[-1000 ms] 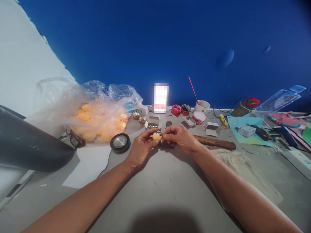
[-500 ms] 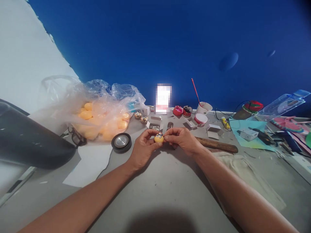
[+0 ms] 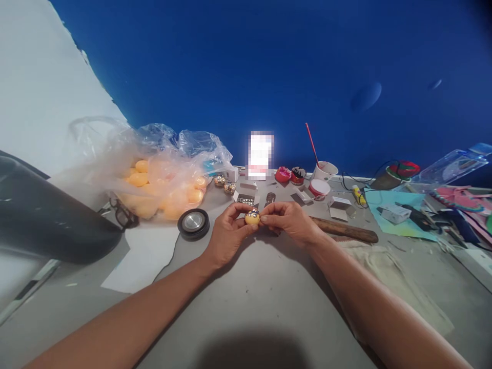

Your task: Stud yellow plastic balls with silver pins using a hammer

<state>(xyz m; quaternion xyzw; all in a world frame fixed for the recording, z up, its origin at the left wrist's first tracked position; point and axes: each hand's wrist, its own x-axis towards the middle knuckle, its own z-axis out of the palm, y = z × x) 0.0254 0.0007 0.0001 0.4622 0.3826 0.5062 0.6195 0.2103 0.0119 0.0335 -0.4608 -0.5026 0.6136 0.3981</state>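
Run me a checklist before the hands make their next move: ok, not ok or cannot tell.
1. Yellow ball steadied: ok, between the left hand's fingers and thumb.
2. Right hand in position: ok, fingertips at the ball's right side.
3. Small piece pinched in those fingertips: cannot tell, too small to see.
4. Ball covered all over: not ok, shiny pieces on top, plain yellow below.
5. Open box with shiny pieces nearby: ok, just beyond the left hand.
6. Wooden handle apart from the right forearm: cannot tell, partly hidden.

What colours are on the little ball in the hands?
The little ball is yellow-orange below and shiny silver on top; the head view shows it.
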